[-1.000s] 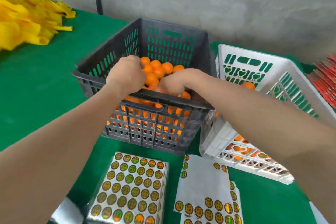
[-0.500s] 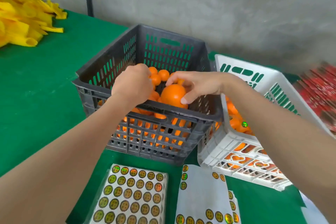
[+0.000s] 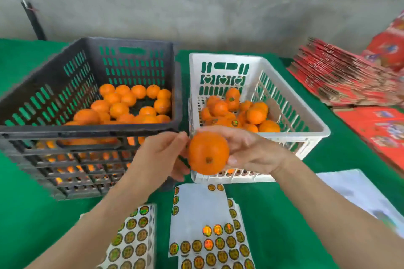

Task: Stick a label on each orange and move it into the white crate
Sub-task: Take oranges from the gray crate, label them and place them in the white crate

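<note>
Orange (image 3: 207,153) is gripped in the right hand (image 3: 251,150), fingers curled round it, above the green desk (image 3: 284,214) just before the white crate (image 3: 225,56). Left hand (image 3: 157,157) touches its left side; whether those fingers pinch anything I cannot tell.

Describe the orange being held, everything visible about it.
The orange is round, glossy, bright-skinned, its dark stem scar facing the camera; no label shows. The right hand grips it, fingers over the top, thumb beneath; the left hand touches its left side. It is held up before the near wall of the white crate.
</note>
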Motion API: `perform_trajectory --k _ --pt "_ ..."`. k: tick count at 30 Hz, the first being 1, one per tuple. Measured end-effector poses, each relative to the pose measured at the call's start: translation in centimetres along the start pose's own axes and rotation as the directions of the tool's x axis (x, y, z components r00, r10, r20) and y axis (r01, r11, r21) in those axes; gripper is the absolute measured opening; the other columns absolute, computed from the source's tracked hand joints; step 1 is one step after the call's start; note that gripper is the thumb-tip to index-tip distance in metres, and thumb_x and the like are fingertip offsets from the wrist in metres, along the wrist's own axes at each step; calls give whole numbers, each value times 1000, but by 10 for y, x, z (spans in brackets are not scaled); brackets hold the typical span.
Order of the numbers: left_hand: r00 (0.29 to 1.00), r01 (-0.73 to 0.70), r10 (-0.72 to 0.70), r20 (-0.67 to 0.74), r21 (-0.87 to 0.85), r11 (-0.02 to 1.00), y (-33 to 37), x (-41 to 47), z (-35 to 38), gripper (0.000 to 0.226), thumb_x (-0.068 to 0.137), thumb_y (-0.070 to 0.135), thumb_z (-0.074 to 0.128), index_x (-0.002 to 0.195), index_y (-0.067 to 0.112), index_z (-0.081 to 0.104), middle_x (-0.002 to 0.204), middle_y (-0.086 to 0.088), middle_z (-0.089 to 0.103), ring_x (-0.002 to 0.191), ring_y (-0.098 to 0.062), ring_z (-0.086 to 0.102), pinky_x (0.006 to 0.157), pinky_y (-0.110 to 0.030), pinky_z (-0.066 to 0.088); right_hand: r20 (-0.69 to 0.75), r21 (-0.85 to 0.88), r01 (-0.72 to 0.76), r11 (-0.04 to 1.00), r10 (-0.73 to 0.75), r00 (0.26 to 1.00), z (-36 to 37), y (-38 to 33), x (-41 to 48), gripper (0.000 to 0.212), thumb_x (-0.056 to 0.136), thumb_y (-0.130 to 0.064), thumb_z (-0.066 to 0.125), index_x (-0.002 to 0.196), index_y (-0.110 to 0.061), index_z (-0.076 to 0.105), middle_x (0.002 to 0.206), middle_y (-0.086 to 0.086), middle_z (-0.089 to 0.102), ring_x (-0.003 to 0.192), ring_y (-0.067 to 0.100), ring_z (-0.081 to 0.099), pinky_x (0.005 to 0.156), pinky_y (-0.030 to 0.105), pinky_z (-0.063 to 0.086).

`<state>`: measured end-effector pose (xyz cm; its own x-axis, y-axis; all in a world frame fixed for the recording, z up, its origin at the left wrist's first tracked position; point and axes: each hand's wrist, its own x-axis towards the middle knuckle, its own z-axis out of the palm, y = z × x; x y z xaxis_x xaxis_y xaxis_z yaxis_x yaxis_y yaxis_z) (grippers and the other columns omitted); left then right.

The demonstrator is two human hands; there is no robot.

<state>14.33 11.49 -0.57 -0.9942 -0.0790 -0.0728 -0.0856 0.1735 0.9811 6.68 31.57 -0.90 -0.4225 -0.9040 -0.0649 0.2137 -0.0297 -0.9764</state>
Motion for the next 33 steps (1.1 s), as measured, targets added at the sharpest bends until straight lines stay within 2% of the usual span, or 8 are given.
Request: perform_trajectory --k 3,5,11,16,21,26,28,33 --pt "874 464 -429 227 -133 876 -24 -1 31 66 66 65 49 103 11 59 87 -14 70 61 -28 69 51 -34 57 -90 -104 -37 994 27 996 -1 23 -11 78 66 -11 80 133 -16 43 124 6 54 112 24 54 93 38 46" --pt "786 596 -500 363 -232 769 -39 -2 46 74 57 63 58 111 12 59 98 -20 71 65 -30 70 50 -30 55 -147 -193 -109 975 82 986 -3 39 -12 71 68 4 72 129 -23 47 122 1 56 110 20 56 94 40 47" --pt "757 615 -653 -23 -312 724 -106 1 48 63 77 27 75 128 6 44 109 -17 61 86 -32 68 67 -33 56 -481 -488 -500 716 257 838 -12 101 -9 48 85 -4 63 131 -10 49 128 9 53 115 20 51 90 24 42" --pt "691 643 -721 -57 -407 649 -141 -13 33 70 81 35 69 139 12 35 129 -13 50 116 -31 50 98 -41 39 -388 -724 -485 491 291 874 1 154 -18 26 91 -3 52 114 -3 63 121 10 60 113 20 53 87 12 33" --pt "680 723 -725 105 -257 641 -135 -24 38 75 62 54 66 125 20 44 114 -13 61 101 -29 57 88 -36 38 -382 -748 -483 454 301 874 12 180 -16 32 91 -5 52 123 -6 57 121 12 59 110 21 56 92 20 39" --pt "787 613 -610 92 -223 758 -142 -30 36 82 48 53 83 117 18 53 111 -7 66 106 -24 58 101 -39 36 -412 -748 -457 482 203 888 15 185 -19 33 93 0 45 123 -5 58 126 12 54 117 21 50 95 15 32" --pt "832 554 -543 113 -212 805 -139 -32 36 99 31 62 85 113 16 57 105 -5 70 102 -20 61 91 -33 42 -435 -721 -453 524 166 885 16 186 -22 31 93 0 46 120 -5 60 124 10 55 114 18 52 93 11 32" --pt "752 658 -587 299 -290 695 -139 -38 43 90 43 54 84 118 14 55 108 -16 70 105 -31 64 86 -39 50 -512 -629 -447 637 93 854 27 188 -22 25 88 -4 56 112 -7 62 94 -14 45 93 9 56 82 5 39"
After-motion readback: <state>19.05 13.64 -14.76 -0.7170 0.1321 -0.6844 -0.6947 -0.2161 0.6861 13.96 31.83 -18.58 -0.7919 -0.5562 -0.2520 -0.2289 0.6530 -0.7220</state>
